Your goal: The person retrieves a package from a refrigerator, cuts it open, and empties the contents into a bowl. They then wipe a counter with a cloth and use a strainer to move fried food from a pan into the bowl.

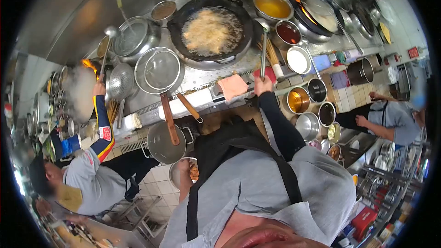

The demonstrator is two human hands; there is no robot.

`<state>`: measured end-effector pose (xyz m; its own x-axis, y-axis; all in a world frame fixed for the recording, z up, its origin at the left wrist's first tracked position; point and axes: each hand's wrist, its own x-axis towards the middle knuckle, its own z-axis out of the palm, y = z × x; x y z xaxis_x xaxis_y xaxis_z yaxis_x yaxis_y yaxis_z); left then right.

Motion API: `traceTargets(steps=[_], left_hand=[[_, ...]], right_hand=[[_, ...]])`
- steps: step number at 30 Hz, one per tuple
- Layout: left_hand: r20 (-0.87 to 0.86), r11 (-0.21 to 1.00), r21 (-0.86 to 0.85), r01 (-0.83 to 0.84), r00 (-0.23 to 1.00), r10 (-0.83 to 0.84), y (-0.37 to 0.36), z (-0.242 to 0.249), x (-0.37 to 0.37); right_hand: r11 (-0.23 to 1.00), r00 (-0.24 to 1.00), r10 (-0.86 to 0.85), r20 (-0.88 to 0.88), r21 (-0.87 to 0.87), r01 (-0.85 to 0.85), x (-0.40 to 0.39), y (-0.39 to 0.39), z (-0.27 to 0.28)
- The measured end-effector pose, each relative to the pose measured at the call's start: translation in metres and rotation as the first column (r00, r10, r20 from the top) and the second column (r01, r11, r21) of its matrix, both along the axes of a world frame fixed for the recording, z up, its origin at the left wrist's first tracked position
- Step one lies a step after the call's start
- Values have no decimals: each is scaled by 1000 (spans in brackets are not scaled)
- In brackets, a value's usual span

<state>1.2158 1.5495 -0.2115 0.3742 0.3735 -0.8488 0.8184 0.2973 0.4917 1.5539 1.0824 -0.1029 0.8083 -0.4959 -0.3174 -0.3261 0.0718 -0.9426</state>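
My right hand, below a dark sleeve, is closed around the handle of a ladle. The ladle points away from me, its head close to the bowls behind the stove front. Down at my left side, my left hand grips the rim of a metal bowl. Orange-brown food pieces lie in that bowl, partly hidden by my arm. Ahead of me, a large black wok holds bubbling oil with pale golden food frying in it.
Wire strainers with wooden handles rest left of the wok, above a deep pot. A folded pink cloth lies on the stove edge. Sauce containers stand to the right. Co-workers work on both sides; flames rise at left.
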Motion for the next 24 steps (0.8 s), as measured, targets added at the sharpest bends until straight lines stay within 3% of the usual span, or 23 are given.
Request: traceTargets(steps=[1,4,8,13,14,15,17,18,21,24], left_hand=[[6,1000,5,-3,1000,3,3,-24,-16],[-53,999,-36,28,998,-29,9,-84,-71],[-113,998,-26,63,991,-65,-8,-67,-91],[-107,974,80,210,974,-201,-26,-43,-97],[-102,970,100,220,972,-210,-28,-38,-93],[-92,983,97,157,985,-148,-29,-35,-87],[-116,974,-46,-223,969,216,-31,-30,-69],[-47,950,-23,-312,949,311,-37,-5,-57],[-29,927,23,-376,926,376,-48,15,-60],[-173,866,-8,-500,854,491,-63,-30,-106]], right_hand=[[995,988,4,154,-96,11,-3,-2,-61],[965,964,68,257,-261,1,-37,26,-24],[861,944,254,209,-494,-122,-31,47,71],[776,809,550,207,-484,-404,50,90,142],[702,797,586,143,-580,-413,72,104,141],[617,785,615,79,-668,-416,95,120,142],[501,693,720,-20,-676,-540,146,177,172],[461,662,749,-35,-690,-558,166,196,169],[353,587,805,-87,-725,-592,223,259,159],[244,540,836,-95,-818,-522,279,321,154]])
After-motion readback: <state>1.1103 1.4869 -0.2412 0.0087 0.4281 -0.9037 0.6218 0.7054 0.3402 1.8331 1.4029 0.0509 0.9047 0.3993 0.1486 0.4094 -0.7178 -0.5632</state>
